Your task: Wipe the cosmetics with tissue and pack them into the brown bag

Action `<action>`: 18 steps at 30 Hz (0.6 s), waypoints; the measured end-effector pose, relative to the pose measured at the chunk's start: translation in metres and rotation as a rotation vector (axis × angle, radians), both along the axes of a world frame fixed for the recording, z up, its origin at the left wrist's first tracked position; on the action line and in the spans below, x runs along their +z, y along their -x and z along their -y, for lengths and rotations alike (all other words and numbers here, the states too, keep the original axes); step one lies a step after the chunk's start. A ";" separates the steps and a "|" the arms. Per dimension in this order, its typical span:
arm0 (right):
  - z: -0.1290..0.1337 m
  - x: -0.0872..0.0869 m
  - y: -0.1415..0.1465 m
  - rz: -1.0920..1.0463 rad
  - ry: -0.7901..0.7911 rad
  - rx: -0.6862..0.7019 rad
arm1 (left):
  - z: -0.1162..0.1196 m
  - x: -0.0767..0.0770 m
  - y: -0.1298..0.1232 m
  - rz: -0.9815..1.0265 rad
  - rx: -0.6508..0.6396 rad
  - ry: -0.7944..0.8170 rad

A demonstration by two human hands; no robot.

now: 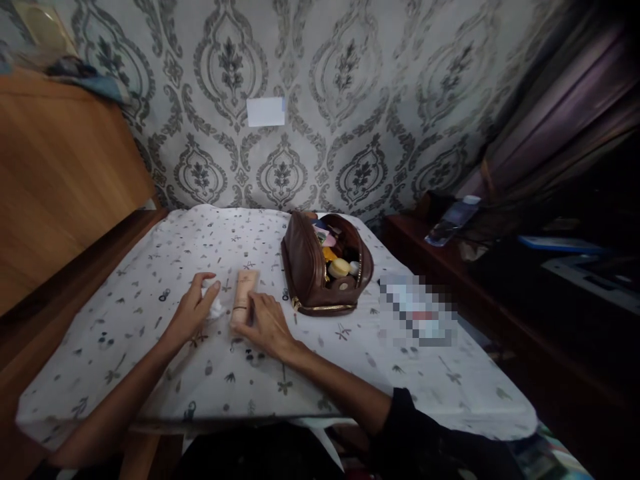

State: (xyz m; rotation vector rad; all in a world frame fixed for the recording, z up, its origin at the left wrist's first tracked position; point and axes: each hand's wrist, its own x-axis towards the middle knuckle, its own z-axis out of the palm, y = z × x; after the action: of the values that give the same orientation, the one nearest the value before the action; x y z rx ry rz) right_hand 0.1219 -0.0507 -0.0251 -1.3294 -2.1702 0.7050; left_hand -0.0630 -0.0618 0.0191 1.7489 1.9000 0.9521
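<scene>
While the right hand (267, 323) curls its fingers around the lower end of a peach tube (245, 297) near the table's (165, 393) front edge, the left hand (194, 308) holds its fingers half open over something white (217, 309). The tube's small print is illegible. Toward the back edge sits an open brown bag (306, 267).
</scene>
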 end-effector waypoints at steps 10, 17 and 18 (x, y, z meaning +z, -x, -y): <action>-0.009 -0.025 -0.011 -0.304 0.062 0.195 | 0.009 -0.055 -0.038 -0.322 -0.466 -0.352; -0.012 -0.034 -0.014 -0.349 0.071 0.105 | 0.000 -0.063 -0.038 -0.527 -0.523 -0.426; -0.012 -0.033 -0.014 -0.343 0.065 0.092 | -0.002 -0.061 -0.039 -0.546 -0.514 -0.421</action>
State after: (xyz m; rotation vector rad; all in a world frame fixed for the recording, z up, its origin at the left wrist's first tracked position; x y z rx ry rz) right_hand 0.1356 -0.0388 -0.0584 -1.0539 -1.9535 0.9701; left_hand -0.0236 -0.0595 -0.0421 2.7990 1.4312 0.7560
